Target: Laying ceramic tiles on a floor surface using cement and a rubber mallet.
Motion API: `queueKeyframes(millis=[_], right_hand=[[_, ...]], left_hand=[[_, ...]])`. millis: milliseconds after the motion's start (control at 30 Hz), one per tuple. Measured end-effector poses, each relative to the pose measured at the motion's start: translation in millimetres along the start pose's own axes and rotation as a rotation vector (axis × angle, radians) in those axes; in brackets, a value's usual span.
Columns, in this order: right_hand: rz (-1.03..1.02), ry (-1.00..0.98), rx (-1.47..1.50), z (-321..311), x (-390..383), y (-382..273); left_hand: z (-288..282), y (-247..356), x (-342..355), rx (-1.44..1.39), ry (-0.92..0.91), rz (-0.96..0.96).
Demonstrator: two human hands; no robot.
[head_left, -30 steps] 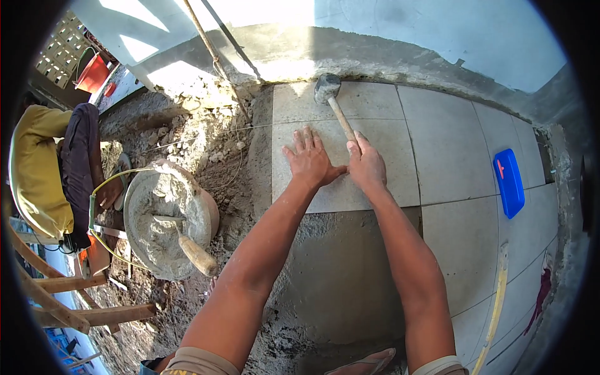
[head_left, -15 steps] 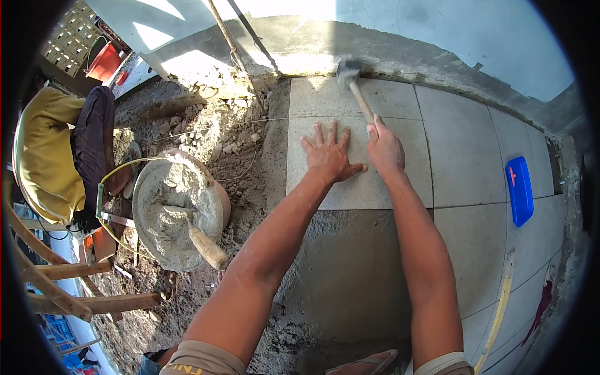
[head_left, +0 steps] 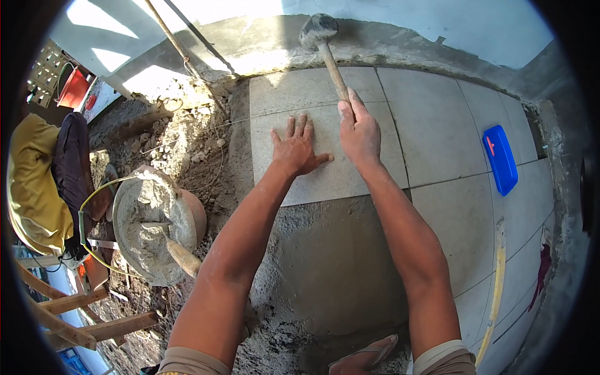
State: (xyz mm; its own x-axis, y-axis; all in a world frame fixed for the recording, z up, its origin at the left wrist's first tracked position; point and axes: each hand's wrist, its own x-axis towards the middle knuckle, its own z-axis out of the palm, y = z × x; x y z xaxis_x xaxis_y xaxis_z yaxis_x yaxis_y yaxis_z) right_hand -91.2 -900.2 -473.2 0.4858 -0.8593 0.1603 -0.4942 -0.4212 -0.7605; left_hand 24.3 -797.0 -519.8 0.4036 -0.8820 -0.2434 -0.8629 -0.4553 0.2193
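My right hand (head_left: pixel 361 132) is wrapped round the wooden handle of a mallet (head_left: pixel 319 32) with a dark, dusty head. The mallet's head is raised toward the wall, beyond the far edge of a grey floor tile (head_left: pixel 269 172). Flat on that tile lies my left hand (head_left: pixel 295 150), fingers spread, holding nothing. A thin string (head_left: pixel 240 120) stretches across the ground and over the tile. Nearer to me, wet grey mortar (head_left: pixel 337 269) borders the tile's front edge.
Left of my arms stands a bucket (head_left: pixel 197 215) of mortar with a wooden-handled trowel (head_left: pixel 182 257) in it. A person in a yellow top (head_left: pixel 37 181) is at the far left, near wooden beams (head_left: pixel 112 328). On the tiles at right lie a blue box (head_left: pixel 500 159) and a yellow strip (head_left: pixel 497 287).
The mallet has lifted off the tile's far end toward the wall, with my right hand drawn back slightly. My left hand stays spread on the tile. The whole view has shifted.
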Motion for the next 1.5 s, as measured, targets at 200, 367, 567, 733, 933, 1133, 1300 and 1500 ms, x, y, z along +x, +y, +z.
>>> queueKeyframes(millis=[200,367,567,733,933,1133,1300,1500], right_hand=[[-0.092,0.007,-0.148,27,4,9],[-0.051,-0.29,-0.357,37,9,13],[0.026,-0.202,-0.189,23,-8,6],[-0.116,0.072,0.01,5,-5,7],[-0.009,-0.111,-0.298,12,11,35],[-0.195,0.073,-0.038,17,-8,22],[-0.082,-0.07,-0.164,16,4,29],[-0.169,0.05,-0.149,28,-4,34]], left_hand=[[4,-2,3,0.013,0.015,0.011],[5,1,1,0.005,0.015,0.012],[7,-8,5,0.02,0.024,-0.003],[-3,1,3,0.025,-0.016,0.001],[-6,5,5,0.002,-0.017,0.006],[-1,-2,3,0.006,-0.012,0.015],[-5,3,4,-0.007,0.024,0.039],[-3,1,5,0.01,0.006,0.033]])
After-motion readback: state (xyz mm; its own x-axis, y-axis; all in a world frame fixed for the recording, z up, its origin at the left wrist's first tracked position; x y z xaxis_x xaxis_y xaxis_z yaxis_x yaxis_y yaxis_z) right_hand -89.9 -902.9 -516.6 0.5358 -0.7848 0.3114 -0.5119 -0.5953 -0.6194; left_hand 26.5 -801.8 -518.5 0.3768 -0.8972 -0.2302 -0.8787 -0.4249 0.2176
